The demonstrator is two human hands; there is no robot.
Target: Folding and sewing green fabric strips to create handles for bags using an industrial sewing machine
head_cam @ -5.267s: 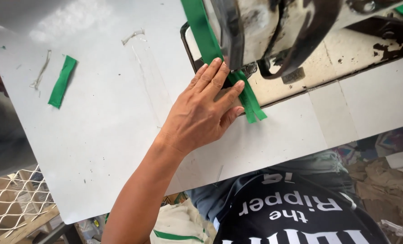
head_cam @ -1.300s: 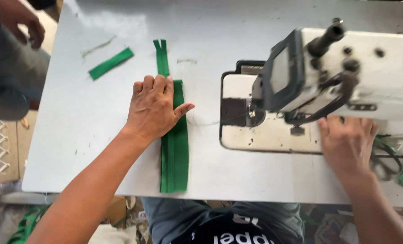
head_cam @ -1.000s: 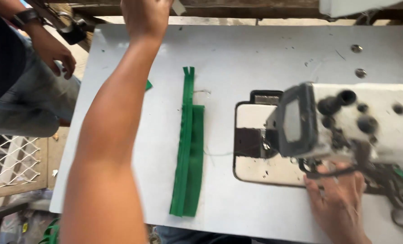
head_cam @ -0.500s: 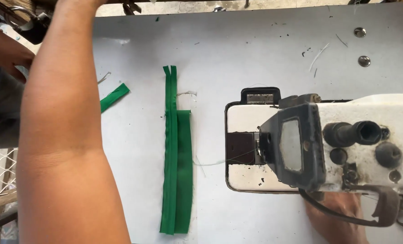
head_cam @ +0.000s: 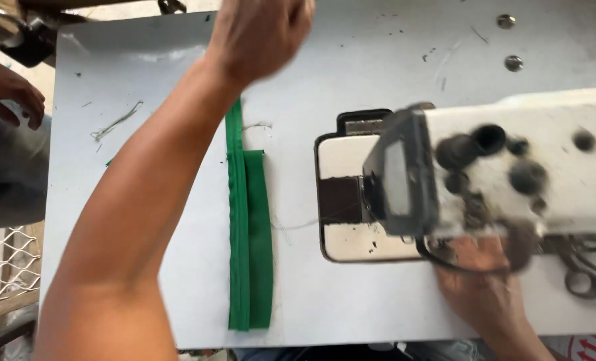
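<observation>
My left hand (head_cam: pixel 261 30) is raised over the far part of the white table (head_cam: pixel 378 53). It is blurred, its fingers are curled, and I cannot see whether anything is inside them. My left forearm crosses the table's left half. A long folded green fabric strip (head_cam: pixel 248 241) lies flat beside the arm and runs toward the front edge; neither hand touches it. My right hand (head_cam: pixel 485 294) rests palm down near the front edge, under the head of the white sewing machine (head_cam: pixel 512 174), with its fingertips hidden by the machine.
The machine's metal needle plate (head_cam: pixel 341 200) sits right of the strip. Scissors (head_cam: pixel 582 281) lie at the front right. A thread scrap (head_cam: pixel 117 120) lies at the far left. Another person's hand (head_cam: pixel 7 90) is beyond the left edge, with wire mesh (head_cam: pixel 4 267) below it.
My left hand left the green strip, reached past the table's far edge, and is now back in view above the table. The strip stays put. My right hand remains under the machine.
</observation>
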